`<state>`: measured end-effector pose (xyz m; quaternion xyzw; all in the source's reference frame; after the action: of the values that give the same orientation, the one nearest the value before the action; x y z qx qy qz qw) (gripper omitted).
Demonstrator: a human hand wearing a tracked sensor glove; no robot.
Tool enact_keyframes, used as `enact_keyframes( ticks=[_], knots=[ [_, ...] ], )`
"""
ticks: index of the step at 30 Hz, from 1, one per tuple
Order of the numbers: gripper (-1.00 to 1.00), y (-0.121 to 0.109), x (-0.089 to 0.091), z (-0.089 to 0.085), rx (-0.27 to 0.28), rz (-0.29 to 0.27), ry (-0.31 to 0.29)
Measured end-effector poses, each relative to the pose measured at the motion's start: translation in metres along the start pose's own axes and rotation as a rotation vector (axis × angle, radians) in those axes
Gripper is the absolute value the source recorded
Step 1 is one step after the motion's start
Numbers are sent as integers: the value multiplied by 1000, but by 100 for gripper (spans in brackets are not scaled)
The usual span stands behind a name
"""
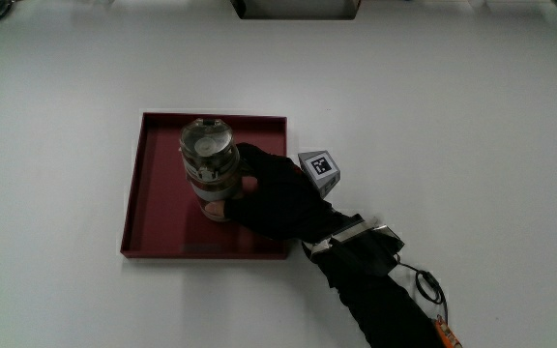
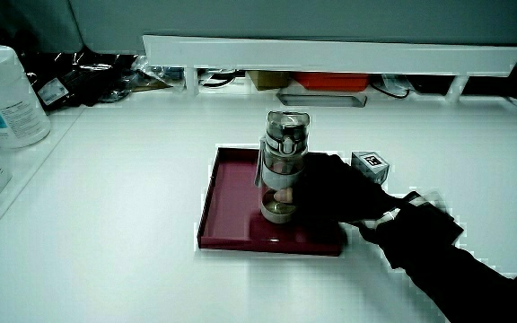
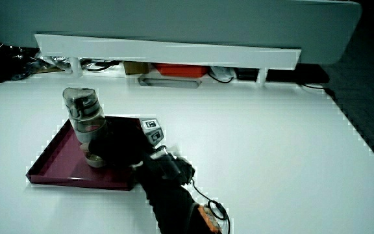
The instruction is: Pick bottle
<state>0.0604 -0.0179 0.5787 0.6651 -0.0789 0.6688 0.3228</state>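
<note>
Fingers of the hand wrapped the upright bottle low on its body. That grip probably suited lifting it from the tray.

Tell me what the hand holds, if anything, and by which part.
The hand holds the bottle standing in the red tray, fingers wrapped round its lower body.

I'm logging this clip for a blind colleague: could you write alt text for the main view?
A black-gloved hand has its grip closed around the lower part of a clear bottle standing upright in a dark red tray on a white table. A small patterned cube sits on the back of the hand.
</note>
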Motion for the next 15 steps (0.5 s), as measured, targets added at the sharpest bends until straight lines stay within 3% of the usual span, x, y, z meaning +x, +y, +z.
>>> enact_keyframes(
  ticks=[6, 11, 15],
  knots=[
    [100, -3, -6, 3, -11, 21, -14],
    [100, -10, -26, 8, -34, 62, 22],
    [100, -15, -40, 13, -43, 94, 6]
  ],
)
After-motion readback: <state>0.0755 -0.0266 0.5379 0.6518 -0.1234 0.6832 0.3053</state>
